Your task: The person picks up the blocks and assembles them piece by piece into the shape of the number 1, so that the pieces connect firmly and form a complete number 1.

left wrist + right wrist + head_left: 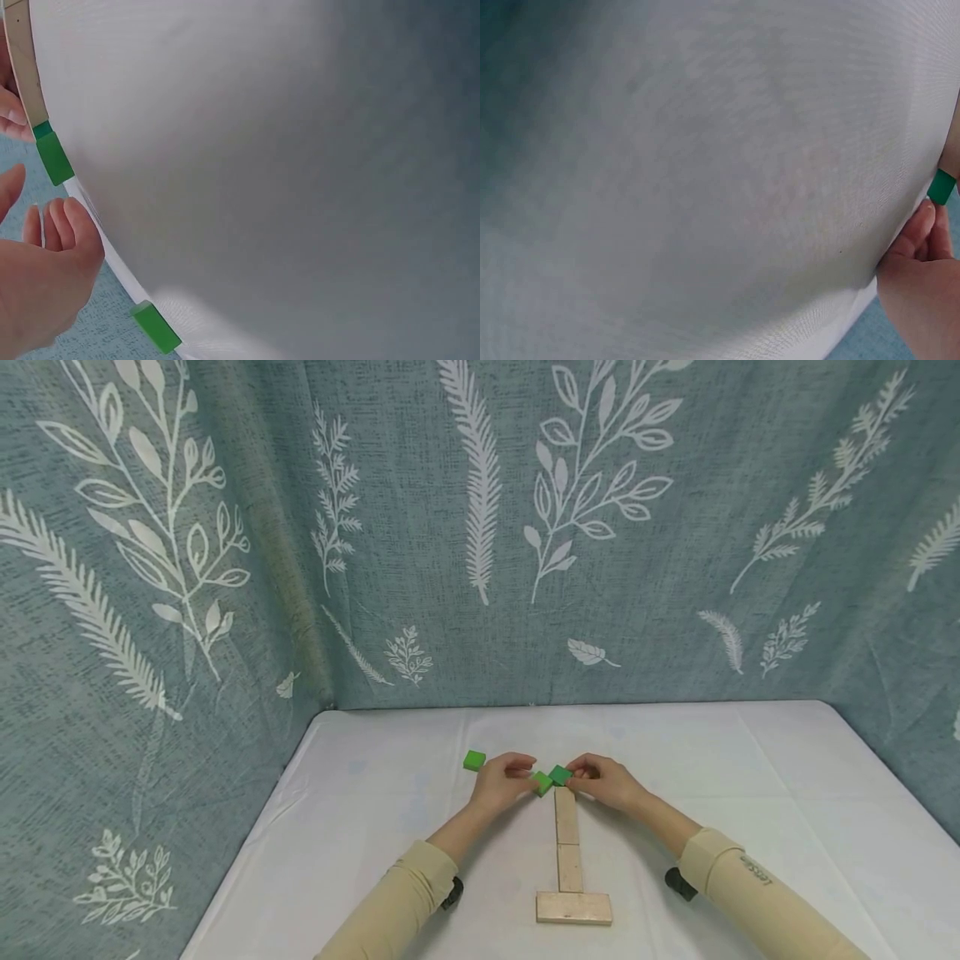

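Observation:
Two green blocks lie corner to corner at the far end of a line of wooden planks. In the head view my right hand [607, 781] pinches the right corner of the dark green block [559, 775] between thumb and fingertips. My left hand [502, 783] is just left of the light green block [543, 783], its thumb near the block's edge. The left wrist view shows that light green block [55, 159] beyond the left hand's [56, 277] loosely bent fingers, with a gap between thumb and fingers. Another light green block [474, 761] lies behind the left hand.
Two narrow wooden planks [567, 817] run end to end toward a wider crosswise plank [573, 908] at the near end. A white cloth covers the table [712, 752]. Patterned blue-green curtains [420, 527] hang behind and at the sides.

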Available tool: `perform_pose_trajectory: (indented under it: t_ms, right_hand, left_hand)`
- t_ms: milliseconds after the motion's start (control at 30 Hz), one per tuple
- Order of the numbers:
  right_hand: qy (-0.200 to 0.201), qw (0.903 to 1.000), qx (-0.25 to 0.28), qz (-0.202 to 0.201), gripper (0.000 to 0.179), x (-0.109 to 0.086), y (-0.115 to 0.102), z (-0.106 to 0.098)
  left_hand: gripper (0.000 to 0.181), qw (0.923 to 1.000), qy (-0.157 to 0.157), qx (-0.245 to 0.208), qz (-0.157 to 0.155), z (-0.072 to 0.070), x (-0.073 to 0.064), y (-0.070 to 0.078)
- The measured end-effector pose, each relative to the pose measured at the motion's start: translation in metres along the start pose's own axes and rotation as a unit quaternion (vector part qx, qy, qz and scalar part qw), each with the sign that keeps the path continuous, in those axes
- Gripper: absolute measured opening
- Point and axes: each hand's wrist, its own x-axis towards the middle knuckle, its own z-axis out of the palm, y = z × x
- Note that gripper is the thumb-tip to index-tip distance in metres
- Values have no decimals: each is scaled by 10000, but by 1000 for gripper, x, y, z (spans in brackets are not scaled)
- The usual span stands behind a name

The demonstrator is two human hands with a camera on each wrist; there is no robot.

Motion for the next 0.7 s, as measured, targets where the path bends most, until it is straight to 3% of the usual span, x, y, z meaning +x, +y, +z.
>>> perform_pose_trajectory:
  t_ms: [267, 700]
  right_hand:
    - [3, 10000, -14, -1, 27, -1, -2, 0]
    - [-32, 10000, -11, -76, 28, -2, -4, 0]
  left_hand:
    - [28, 9983, 206, -492, -244, -3, 2, -2]
    - [24, 9883, 880, -1120, -539, -18, 8, -9]
